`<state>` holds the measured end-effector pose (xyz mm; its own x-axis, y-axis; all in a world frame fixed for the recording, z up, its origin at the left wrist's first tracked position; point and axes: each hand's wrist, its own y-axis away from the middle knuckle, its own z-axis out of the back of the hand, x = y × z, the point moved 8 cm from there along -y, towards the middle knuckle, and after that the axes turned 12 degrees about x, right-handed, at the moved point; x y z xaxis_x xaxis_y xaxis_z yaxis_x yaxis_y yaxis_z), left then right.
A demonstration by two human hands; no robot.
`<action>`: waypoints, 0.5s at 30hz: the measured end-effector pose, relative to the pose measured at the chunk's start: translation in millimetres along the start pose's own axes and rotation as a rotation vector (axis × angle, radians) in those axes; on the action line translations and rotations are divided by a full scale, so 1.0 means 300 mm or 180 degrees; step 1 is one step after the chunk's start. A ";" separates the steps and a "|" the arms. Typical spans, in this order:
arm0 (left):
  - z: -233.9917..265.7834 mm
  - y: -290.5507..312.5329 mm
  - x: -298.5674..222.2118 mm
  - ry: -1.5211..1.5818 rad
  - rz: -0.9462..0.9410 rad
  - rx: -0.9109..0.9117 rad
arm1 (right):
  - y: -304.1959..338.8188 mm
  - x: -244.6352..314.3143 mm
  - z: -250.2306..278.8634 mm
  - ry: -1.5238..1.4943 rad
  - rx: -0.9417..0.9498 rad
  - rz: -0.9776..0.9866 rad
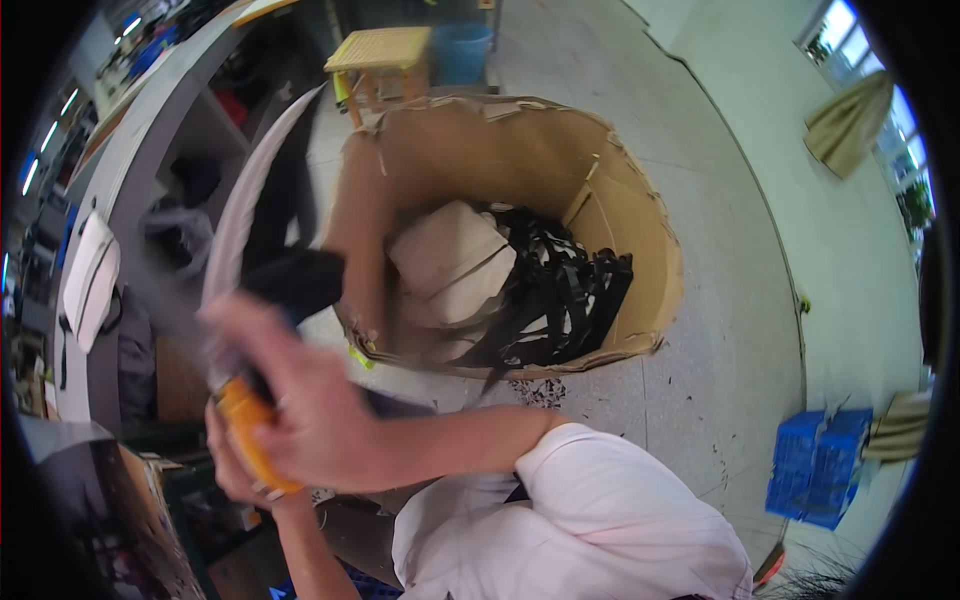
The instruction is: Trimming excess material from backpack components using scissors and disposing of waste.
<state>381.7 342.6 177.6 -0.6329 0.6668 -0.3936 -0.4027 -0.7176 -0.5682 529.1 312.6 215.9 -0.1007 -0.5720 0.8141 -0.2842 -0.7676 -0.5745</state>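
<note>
My right hand (310,415), blurred by motion, is closed around an orange-handled hand tool (245,415); its kind does not show. My left hand (232,462) is curled close against the far side of the orange handle, and what its fingers hold is hidden. Beyond the hands rises a long, curved white strip (250,180), with smeared black fabric (300,280) beside it. Ahead stands a large open cardboard box (450,130). Inside it lie a folded off-white fabric piece (455,250) and a tangle of black straps (565,290).
At the left runs a grey shelf unit (130,180) with a white pouch (92,280) on its edge. A woven-top stool (380,48) and a blue bucket (460,52) stand behind the box. Blue crates (818,465) sit by the right wall. Dark scraps (540,392) litter the floor.
</note>
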 end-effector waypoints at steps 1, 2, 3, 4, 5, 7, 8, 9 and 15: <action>0.072 0.019 0.031 -0.0003 -0.0090 -0.0191 | -0.002 -0.014 -0.068 -0.0176 0.0149 -0.0100; 0.124 0.045 0.099 -0.0019 0.0277 -0.0377 | -0.003 -0.023 -0.125 -0.0335 0.0115 -0.0091; 0.180 0.072 0.168 0.0244 0.0478 -0.0492 | -0.013 -0.023 -0.184 -0.0450 0.0382 -0.0373; 0.202 0.127 0.266 0.0187 0.0617 -0.0313 | -0.007 -0.010 -0.213 -0.0290 0.0328 -0.0132; 0.251 0.203 0.409 0.1371 0.1172 -0.0649 | -0.008 -0.007 -0.268 -0.0696 0.0920 -0.0531; 0.289 0.266 0.467 0.1912 0.1665 -0.0420 | 0.011 0.037 -0.250 -0.1149 0.1599 -0.0859; 0.404 0.292 0.423 0.1023 0.1731 -0.0071 | 0.018 0.074 -0.248 -0.1260 0.1709 -0.0818; 0.393 0.368 0.511 0.1013 0.1799 -0.0128 | 0.020 0.080 -0.245 -0.1230 0.1764 -0.0776; 1.503 1.701 0.968 0.1977 0.2645 -0.1070 | -0.009 -0.026 -0.045 -0.1407 0.1174 -0.0691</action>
<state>-305.9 79.5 99.3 -0.1412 0.0519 -0.9886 0.2575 -0.9623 -0.0873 517.7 323.1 212.4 0.3498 -0.3964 0.8488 0.1028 -0.8843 -0.4554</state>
